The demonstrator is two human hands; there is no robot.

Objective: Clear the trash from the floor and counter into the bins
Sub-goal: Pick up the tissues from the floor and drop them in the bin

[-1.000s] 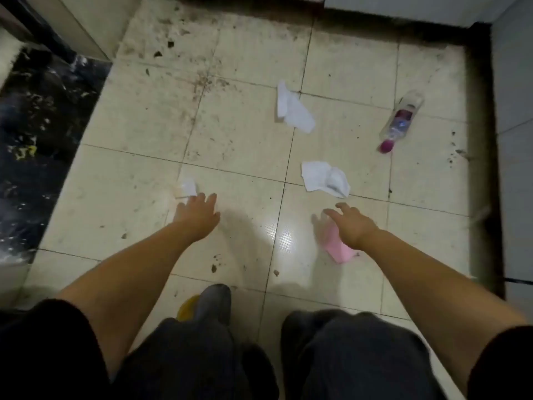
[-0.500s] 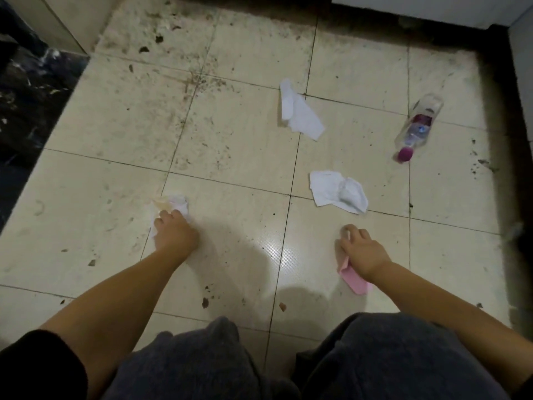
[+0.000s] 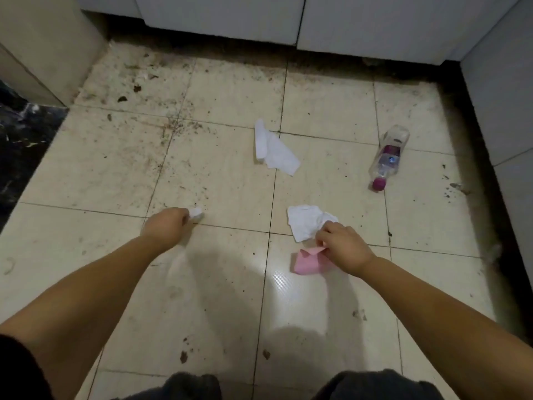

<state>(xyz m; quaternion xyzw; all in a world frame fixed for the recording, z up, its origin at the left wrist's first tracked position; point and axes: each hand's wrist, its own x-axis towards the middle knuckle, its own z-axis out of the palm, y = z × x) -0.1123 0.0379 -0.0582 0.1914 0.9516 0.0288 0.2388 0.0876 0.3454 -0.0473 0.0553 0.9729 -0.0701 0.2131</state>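
Note:
My left hand (image 3: 165, 225) is closed around a small white paper scrap (image 3: 196, 212) that pokes out past the fingers, just above the tiled floor. My right hand (image 3: 343, 249) pinches a pink paper (image 3: 305, 262) that hangs from it, and its fingertips touch a crumpled white tissue (image 3: 302, 222) lying on the floor. Farther off lies another white tissue (image 3: 274, 150). A clear plastic bottle (image 3: 388, 157) with a magenta cap lies on its side at the right.
The cream floor tiles (image 3: 219, 174) are dirty with dark crumbs and specks. White cabinet fronts (image 3: 346, 21) line the far side and the right wall. A dark marble strip (image 3: 20, 140) runs at the left. My knees are at the bottom edge.
Both hands closed on their scraps and lifted them: the left took the small white paper, the right raised the pink paper and reached the crumpled tissue. The camera tilted upward.

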